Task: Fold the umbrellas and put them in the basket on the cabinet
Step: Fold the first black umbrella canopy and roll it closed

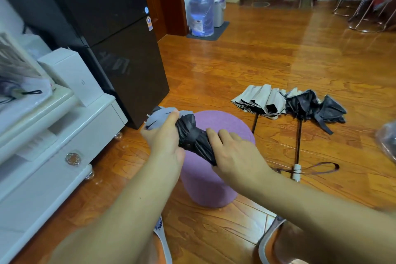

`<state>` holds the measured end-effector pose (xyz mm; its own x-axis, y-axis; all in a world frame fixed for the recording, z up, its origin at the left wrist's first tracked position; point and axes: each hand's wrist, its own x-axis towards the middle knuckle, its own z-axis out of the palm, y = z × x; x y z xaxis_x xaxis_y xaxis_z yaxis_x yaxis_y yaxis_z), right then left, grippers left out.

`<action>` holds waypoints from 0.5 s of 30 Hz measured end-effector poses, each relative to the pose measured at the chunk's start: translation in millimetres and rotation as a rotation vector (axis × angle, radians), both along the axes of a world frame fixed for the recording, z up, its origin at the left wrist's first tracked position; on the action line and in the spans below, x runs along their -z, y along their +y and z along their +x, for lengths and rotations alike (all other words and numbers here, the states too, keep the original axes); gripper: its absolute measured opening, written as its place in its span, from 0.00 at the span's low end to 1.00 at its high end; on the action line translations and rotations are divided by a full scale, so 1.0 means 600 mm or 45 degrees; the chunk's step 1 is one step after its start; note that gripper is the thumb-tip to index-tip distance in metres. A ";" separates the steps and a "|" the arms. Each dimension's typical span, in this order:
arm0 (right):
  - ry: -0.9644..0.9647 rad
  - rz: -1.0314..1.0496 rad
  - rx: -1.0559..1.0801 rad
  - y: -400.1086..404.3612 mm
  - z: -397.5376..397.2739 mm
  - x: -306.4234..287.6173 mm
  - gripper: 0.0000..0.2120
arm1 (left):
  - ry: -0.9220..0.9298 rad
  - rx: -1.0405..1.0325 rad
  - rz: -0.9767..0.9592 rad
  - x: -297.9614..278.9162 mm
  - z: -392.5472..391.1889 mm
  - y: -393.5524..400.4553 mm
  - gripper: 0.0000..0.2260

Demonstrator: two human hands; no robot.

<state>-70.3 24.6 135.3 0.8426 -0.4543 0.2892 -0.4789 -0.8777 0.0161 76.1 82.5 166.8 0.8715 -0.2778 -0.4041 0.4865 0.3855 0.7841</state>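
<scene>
I hold a collapsed umbrella, black inside and lavender outside, above a purple round stool. My left hand grips its bunched canopy end. My right hand is wrapped around the black folds near the other end. Two more umbrellas lie on the wooden floor to the right: a beige one and a black one, both with shafts extended. The white cabinet stands at left, and a pale basket on it is only partly in view at the frame's edge.
A black fridge stands beside the cabinet. A white box and a bag with a black cord lie on the cabinet top. A water jug stands by the doorway. Chair legs are at the far right. My slippers show at the bottom.
</scene>
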 end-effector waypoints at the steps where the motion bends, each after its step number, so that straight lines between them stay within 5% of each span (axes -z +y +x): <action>1: -0.055 -0.047 0.015 0.002 0.001 0.001 0.34 | -0.021 -0.013 0.013 -0.002 0.001 -0.002 0.38; 4: -0.116 -0.167 -0.046 0.024 0.002 -0.002 0.44 | -0.065 -0.162 0.095 -0.006 -0.006 -0.015 0.29; 7: 0.033 -0.190 0.103 0.003 0.019 0.001 0.48 | 0.006 -0.149 0.031 -0.006 -0.016 -0.029 0.31; 11: -0.067 -0.061 0.213 -0.055 0.039 -0.023 0.19 | -0.086 -0.152 -0.035 -0.020 -0.025 -0.042 0.26; 15: -0.100 0.489 0.089 -0.075 0.014 -0.070 0.14 | -0.221 0.029 -0.202 -0.049 -0.021 -0.034 0.29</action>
<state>-62.1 -20.7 177.0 0.7880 -0.5974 0.1489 -0.5243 -0.7780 -0.3461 63.3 62.4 196.4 0.9171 -0.3460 -0.1982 0.3592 0.5011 0.7873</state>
